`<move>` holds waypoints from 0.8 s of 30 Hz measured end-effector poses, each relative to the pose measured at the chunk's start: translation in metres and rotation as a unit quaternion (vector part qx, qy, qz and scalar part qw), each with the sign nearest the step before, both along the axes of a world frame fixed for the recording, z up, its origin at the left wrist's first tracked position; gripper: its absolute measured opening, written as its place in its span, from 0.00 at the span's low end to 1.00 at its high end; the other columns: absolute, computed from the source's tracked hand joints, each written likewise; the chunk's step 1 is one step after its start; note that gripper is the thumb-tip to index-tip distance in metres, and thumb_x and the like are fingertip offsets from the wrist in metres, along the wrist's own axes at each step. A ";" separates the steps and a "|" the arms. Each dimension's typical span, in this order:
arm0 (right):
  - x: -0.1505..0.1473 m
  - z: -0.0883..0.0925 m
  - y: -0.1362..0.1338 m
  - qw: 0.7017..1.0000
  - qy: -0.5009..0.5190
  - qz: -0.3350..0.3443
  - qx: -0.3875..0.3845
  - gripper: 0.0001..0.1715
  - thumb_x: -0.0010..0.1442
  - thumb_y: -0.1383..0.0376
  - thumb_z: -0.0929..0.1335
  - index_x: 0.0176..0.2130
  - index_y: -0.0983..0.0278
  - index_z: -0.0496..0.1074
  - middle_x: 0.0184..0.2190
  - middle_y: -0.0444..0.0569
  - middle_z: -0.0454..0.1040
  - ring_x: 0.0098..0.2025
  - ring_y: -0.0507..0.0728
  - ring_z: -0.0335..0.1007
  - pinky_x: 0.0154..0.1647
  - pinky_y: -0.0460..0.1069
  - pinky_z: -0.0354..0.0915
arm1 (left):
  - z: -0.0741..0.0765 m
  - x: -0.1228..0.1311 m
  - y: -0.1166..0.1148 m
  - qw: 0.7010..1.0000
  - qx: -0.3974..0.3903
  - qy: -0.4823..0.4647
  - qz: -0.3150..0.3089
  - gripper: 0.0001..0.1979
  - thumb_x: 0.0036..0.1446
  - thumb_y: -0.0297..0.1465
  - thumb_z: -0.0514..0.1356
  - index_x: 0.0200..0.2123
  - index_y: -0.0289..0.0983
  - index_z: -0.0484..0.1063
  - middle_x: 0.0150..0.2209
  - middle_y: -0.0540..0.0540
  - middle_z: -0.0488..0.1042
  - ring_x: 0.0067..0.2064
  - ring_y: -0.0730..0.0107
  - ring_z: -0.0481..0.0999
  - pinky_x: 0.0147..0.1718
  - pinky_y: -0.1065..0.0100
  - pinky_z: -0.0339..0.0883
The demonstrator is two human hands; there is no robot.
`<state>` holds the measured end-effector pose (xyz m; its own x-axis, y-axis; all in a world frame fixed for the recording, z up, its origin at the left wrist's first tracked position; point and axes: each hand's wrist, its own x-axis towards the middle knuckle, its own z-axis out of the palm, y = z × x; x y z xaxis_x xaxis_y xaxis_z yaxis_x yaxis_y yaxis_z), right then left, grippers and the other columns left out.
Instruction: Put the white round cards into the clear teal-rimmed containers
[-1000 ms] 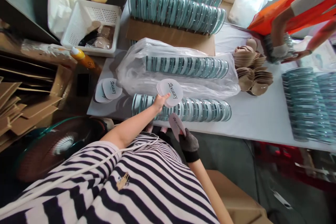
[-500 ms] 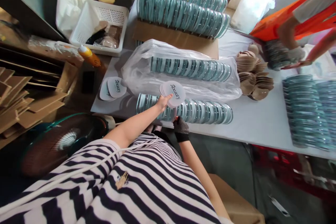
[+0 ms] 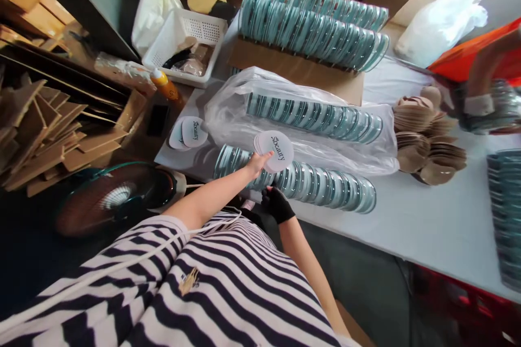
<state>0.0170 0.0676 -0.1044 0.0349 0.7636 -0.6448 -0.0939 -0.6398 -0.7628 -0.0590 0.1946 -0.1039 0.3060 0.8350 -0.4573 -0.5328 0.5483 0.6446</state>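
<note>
My bare left hand (image 3: 258, 164) pinches a small fanned stack of round white cards (image 3: 281, 147) printed with "beauty" lettering. The cards are above a row of round, clear blue-tinted discs (image 3: 325, 185), standing on edge along the table's front. My right hand (image 3: 278, 203), in a black fingerless glove, is at the near side of that row with its fingers curled in. What its fingertips hold, if anything, is hidden. More printed round cards (image 3: 192, 131) lie at the table's left end.
Behind, a similar row (image 3: 313, 116) lies on clear plastic film (image 3: 228, 95). Further rows (image 3: 309, 27) rest on cardboard. Brown paddle-shaped pieces (image 3: 427, 135) are piled to the right. A white basket (image 3: 214, 27), an orange bottle (image 3: 166, 87), and a fan (image 3: 114, 195) are leftward. A co-worker's arm (image 3: 484, 65) is far right.
The view has swung left, so the table's things sit further right. A pale strip seen earlier above my right fingertips no longer shows. My left hand still grips the cards.
</note>
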 end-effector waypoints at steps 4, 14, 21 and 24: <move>0.001 0.003 0.009 0.998 0.033 -0.060 0.001 0.16 0.64 0.60 0.56 0.28 0.60 0.61 0.21 0.43 0.67 0.19 0.50 0.57 0.23 0.44 0.61 | -0.001 0.003 -0.001 1.000 0.006 0.003 0.010 0.27 0.45 0.27 0.72 0.51 0.35 0.74 0.44 0.40 0.81 0.52 0.54 0.78 0.59 0.50 0.65; 0.006 0.021 0.030 0.994 -0.035 -0.045 -0.096 0.22 0.66 0.51 0.57 0.37 0.65 0.68 0.21 0.44 0.68 0.20 0.51 0.61 0.24 0.47 0.61 | -0.001 0.001 0.018 0.992 -0.113 -0.051 0.001 0.12 0.53 0.26 0.67 0.42 0.32 0.76 0.45 0.40 0.81 0.55 0.59 0.77 0.57 0.58 0.69; 0.015 0.049 0.015 0.913 -0.390 -0.121 -0.001 0.24 0.62 0.55 0.63 0.53 0.65 0.70 0.44 0.57 0.76 0.48 0.61 0.72 0.50 0.56 0.67 | 0.006 0.001 0.005 0.998 -0.028 0.001 -0.060 0.18 0.47 0.29 0.71 0.44 0.33 0.77 0.44 0.40 0.81 0.53 0.54 0.78 0.57 0.53 0.68; 0.018 0.059 0.015 0.817 -0.542 -0.147 0.129 0.33 0.63 0.55 0.60 0.63 0.66 0.61 0.59 0.61 0.68 0.60 0.63 0.63 0.60 0.59 0.61 | 0.010 -0.008 -0.005 0.992 0.051 -0.012 -0.115 0.20 0.46 0.31 0.71 0.45 0.35 0.78 0.45 0.41 0.81 0.51 0.54 0.78 0.57 0.53 0.68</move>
<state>0.0350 0.0829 -0.0454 0.6858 0.7246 0.0681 0.6053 -0.5160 -0.6061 -0.0672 0.1900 -0.0942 0.5036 0.7834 -0.3643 -0.4176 0.5898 0.6912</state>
